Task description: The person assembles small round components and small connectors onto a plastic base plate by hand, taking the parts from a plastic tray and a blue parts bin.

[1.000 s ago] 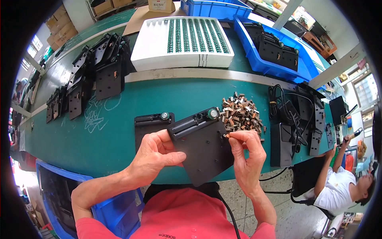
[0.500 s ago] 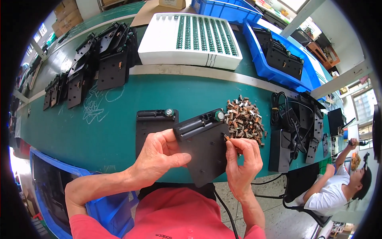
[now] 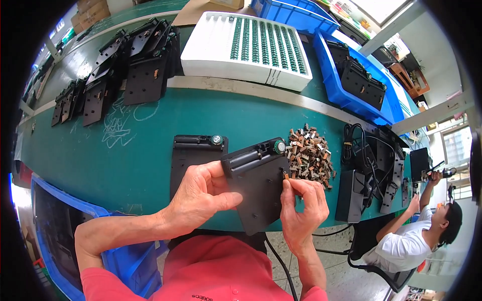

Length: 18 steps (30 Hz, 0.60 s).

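My left hand (image 3: 198, 195) grips a black plastic panel (image 3: 261, 198) by its left side, thumb on its face and fingers behind. Along the panel's upper edge runs a black tube-shaped part, with a round silver-and-green piece (image 3: 279, 146) at its right end. Thumb and forefinger of my right hand (image 3: 304, 208) pinch a small copper-brown clip-like part (image 3: 286, 176) against the panel's right edge; the fingertips partly hide it. A similar black panel (image 3: 187, 160) lies on the bench, partly behind my left hand. Just beyond my right hand is a heap of small brown and metallic parts (image 3: 311, 153).
A white foam tray (image 3: 211, 50) with rows of green coils stands at the back. Black panels are stacked at the left (image 3: 145, 80) and in a blue bin (image 3: 326, 75). A black box with cables (image 3: 350, 195) sits at the right; a seated person (image 3: 406, 246) works beyond.
My view has shifted slightly. The small part between my right fingertips stands more upright at the panel's edge. The seated person's arms have moved.
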Each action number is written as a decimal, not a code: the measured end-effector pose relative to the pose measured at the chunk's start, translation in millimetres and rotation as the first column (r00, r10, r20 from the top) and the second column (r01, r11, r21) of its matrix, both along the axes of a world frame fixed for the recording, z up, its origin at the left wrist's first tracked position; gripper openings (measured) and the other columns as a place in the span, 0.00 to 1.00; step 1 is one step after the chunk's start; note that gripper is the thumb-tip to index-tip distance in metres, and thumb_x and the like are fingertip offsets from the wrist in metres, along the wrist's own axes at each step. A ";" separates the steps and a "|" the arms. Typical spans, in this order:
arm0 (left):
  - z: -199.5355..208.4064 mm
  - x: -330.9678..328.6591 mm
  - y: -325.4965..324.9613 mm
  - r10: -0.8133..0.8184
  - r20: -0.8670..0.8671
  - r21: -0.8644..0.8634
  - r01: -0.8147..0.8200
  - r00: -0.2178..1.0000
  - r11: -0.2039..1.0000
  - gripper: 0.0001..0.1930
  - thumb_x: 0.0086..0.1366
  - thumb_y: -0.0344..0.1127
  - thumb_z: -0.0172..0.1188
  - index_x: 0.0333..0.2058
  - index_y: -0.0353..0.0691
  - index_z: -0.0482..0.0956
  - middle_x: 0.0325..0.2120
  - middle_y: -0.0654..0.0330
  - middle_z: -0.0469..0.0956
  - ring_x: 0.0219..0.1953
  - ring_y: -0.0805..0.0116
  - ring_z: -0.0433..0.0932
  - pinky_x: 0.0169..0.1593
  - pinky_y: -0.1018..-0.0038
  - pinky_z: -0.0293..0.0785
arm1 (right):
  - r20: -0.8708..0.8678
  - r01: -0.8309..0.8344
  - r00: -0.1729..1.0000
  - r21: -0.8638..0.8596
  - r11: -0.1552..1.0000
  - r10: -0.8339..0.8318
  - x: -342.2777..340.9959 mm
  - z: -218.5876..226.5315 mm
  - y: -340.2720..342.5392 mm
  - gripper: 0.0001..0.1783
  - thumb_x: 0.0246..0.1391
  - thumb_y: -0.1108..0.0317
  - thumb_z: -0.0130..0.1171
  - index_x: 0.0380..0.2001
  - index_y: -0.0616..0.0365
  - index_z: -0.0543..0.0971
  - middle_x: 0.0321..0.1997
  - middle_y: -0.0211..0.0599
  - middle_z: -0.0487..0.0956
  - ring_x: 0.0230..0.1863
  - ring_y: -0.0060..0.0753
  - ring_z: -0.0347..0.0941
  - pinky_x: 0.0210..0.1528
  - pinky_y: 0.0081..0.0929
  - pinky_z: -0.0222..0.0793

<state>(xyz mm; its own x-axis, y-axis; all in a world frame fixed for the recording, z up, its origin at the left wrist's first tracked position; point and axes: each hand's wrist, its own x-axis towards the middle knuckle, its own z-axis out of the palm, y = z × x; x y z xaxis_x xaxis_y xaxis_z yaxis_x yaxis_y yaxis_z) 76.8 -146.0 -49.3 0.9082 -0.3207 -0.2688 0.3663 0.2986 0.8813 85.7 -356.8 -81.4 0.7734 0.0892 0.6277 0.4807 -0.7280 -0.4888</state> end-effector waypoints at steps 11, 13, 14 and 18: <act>4.9 -0.1 -1.8 -0.006 -0.015 0.002 0.006 1.000 1.000 0.19 0.57 0.22 0.58 0.49 0.31 0.73 0.41 0.62 0.79 0.40 0.78 0.77 0.44 0.77 0.75 | 0.013 0.010 1.000 0.059 0.998 -0.011 1.3 -4.5 -0.6 0.09 0.44 0.80 0.67 0.30 0.61 0.79 0.27 0.35 0.77 0.27 0.32 0.72 0.28 0.26 0.67; 1.3 -0.9 -0.8 -0.006 -0.016 0.003 0.006 1.000 1.000 0.19 0.57 0.22 0.58 0.49 0.31 0.73 0.41 0.62 0.79 0.40 0.78 0.77 0.44 0.77 0.75 | 0.048 0.004 0.999 0.040 0.999 -0.006 1.9 -5.4 -0.2 0.09 0.44 0.80 0.67 0.31 0.61 0.79 0.27 0.36 0.77 0.27 0.32 0.72 0.28 0.26 0.67; -0.1 -1.4 -0.1 -0.010 -0.016 0.007 0.010 1.000 1.000 0.19 0.57 0.22 0.58 0.49 0.31 0.73 0.41 0.62 0.79 0.40 0.78 0.77 0.44 0.77 0.75 | 0.053 0.002 0.999 0.024 1.000 -0.003 2.1 -5.4 0.1 0.10 0.43 0.80 0.68 0.31 0.61 0.79 0.27 0.36 0.77 0.27 0.33 0.72 0.28 0.26 0.67; 0.9 -0.4 2.9 -0.045 -0.011 0.036 0.045 0.999 0.998 0.19 0.59 0.24 0.61 0.50 0.30 0.71 0.44 0.57 0.78 0.43 0.71 0.78 0.48 0.70 0.77 | 0.040 -0.006 0.999 0.003 1.000 0.006 2.1 -3.5 1.2 0.10 0.43 0.80 0.68 0.31 0.60 0.80 0.27 0.36 0.78 0.27 0.31 0.73 0.28 0.25 0.68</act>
<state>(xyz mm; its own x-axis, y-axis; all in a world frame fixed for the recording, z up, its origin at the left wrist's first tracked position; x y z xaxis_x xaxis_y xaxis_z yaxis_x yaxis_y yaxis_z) 76.3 -143.1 -48.4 0.8901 -0.3511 -0.2906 0.3880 0.2493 0.8873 87.8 -355.6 -84.9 0.7473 0.0916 0.6581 0.5041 -0.7234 -0.4718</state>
